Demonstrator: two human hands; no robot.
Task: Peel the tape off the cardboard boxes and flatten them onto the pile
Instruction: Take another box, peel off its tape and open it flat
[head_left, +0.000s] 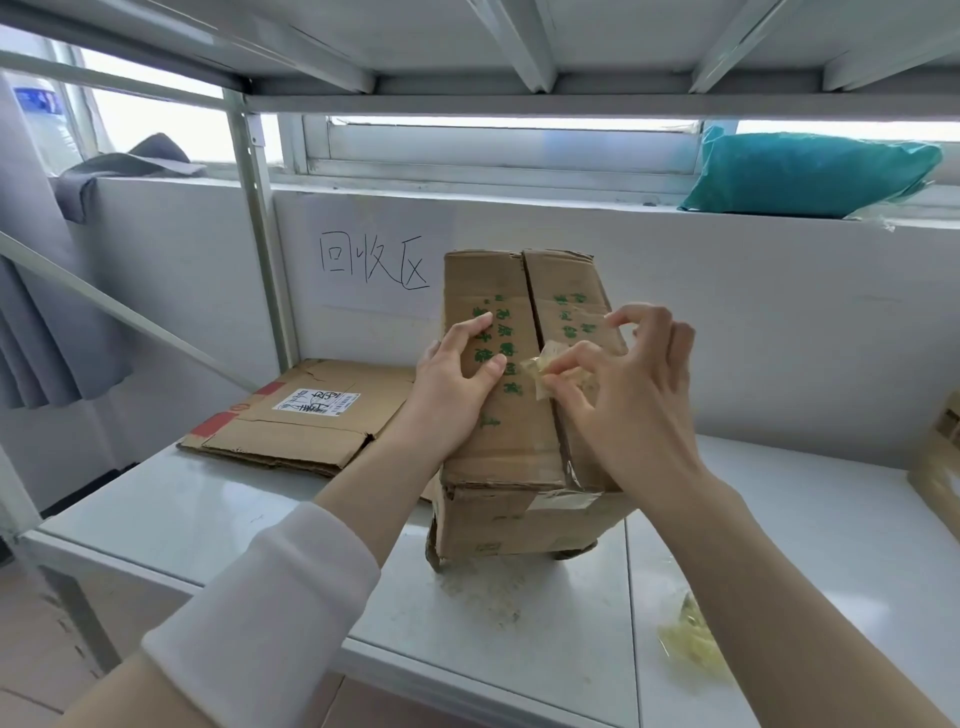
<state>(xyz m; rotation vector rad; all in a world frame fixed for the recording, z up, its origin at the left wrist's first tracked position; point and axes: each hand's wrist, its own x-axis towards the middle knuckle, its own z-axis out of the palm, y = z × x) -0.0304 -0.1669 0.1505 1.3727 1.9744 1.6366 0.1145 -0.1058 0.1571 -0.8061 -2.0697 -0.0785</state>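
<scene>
The cardboard box (506, 441) stands on the tabletop (208, 499), its top facing the camera. Its centre seam runs lengthwise, from the wall down toward the person. The right hand (623, 395) sits just right of that seam, about midway along it. Its grip is pressed together, thumb and forefinger pinching a crumpled, lifted end of clear tape (537, 371). The other fingers fan out above the right flap.

The relation that counts is how the tape lies from the grip. Beyond the grip, toward the wall, the seam shows as a dark open gap and looks bare. On the near side of the grip, a glossy strip follows the seam to the box's front edge and folds over onto the front face (566, 500). So the remaining tape lies between the grip and the person, with its long axis along the seam. The pull probably wants to come back along that line, low and toward the body, not sideways.

The left hand (452, 379) lies across the seam from the grip, resting on the left flap with its fingers spread. There it is well placed to brace the box against such a pull.

The pile of flattened cardboard (306, 415) lies flat on the tabletop, well to the left of both hands. The left hand is the nearer one to it. A wad of peeled tape (691, 644) lies on the tabletop below and to the right of the grip.
</scene>
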